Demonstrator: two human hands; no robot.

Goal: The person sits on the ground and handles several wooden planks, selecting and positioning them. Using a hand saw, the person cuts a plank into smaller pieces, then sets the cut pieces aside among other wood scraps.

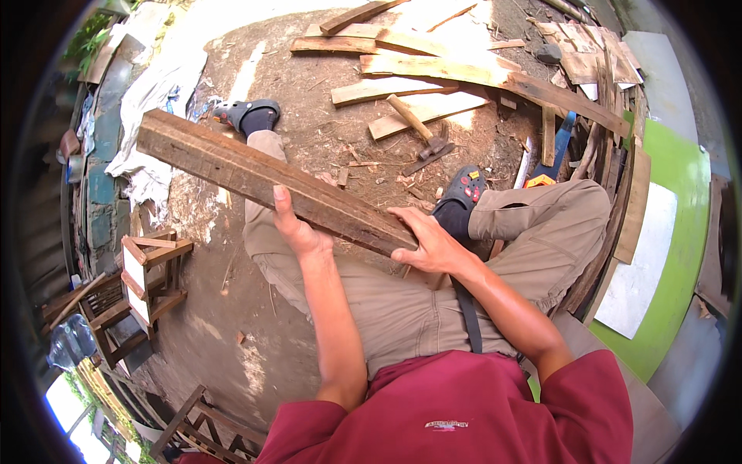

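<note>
A long, thick, dark brown wooden beam [255, 172] slants across in front of me, from upper left down to the middle, above my lap. My left hand [303, 232] supports it from beneath and the near side, thumb up along its face; its other fingers are hidden under the wood. At the near right end, my right hand [431, 243] grips the beam, fingers over the top and thumb at the end. Past my knees, a hammer [411, 117] with a wooden handle lies on the ground.
Several loose planks [433, 68] lie on the dirt ahead. A handsaw [558, 151] with a blue blade stands beside my right knee, near stacked wood and a green panel [665, 232]. At left are a small wooden frame [147, 278] and a white cloth [158, 116].
</note>
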